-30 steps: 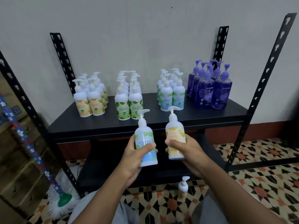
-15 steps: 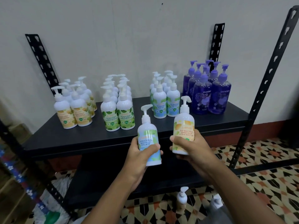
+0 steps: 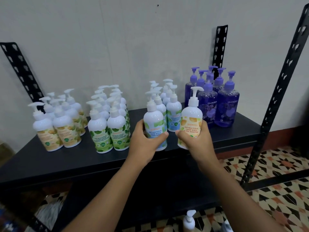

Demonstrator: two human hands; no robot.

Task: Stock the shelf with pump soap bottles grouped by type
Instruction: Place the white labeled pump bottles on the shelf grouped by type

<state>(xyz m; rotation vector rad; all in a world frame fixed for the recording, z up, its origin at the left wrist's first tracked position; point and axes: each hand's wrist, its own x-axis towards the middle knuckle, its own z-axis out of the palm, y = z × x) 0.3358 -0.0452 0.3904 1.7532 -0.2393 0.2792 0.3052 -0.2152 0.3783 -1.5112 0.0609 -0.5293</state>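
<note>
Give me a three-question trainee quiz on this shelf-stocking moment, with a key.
1. True or false: the person's left grip holds the Cool Mint bottle.
2. Which group on the shelf matches the label colour of the Ultra Moisture bottle in the right grip? A far left; B second from left; C far right.
3. Fill in: ___ separate bottle groups stand on the shelf.
Key: 1 true; 2 A, the yellow-labelled group; 3 four.
</note>
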